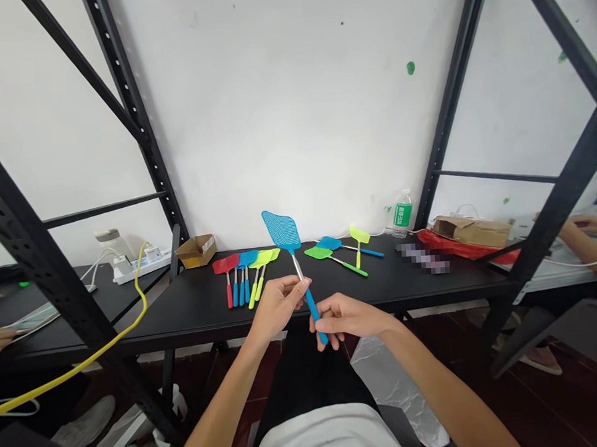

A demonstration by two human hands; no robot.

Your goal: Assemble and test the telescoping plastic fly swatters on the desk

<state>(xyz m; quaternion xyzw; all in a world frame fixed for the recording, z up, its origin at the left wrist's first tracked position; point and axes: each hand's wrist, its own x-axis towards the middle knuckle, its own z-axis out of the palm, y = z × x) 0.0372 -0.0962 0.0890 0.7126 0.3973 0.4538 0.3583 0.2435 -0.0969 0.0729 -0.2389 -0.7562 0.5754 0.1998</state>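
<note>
I hold a blue fly swatter (282,231) upright over the front edge of the black table (203,308). My left hand (277,303) pinches its thin metal shaft just above the handle. My right hand (344,318) is wrapped round the blue handle lower down. On the table behind lie several more swatters: a close row of red, blue and yellow-green ones (245,269) to the left, and a looser group of green, blue and yellow ones (340,249) to the right.
A small cardboard box (196,250) and a green-labelled water bottle (402,214) stand by the wall. Black rack posts (146,138) frame the table. A power strip (141,264) and yellow cable (85,361) lie left. Other people's hands (595,224) show at both edges.
</note>
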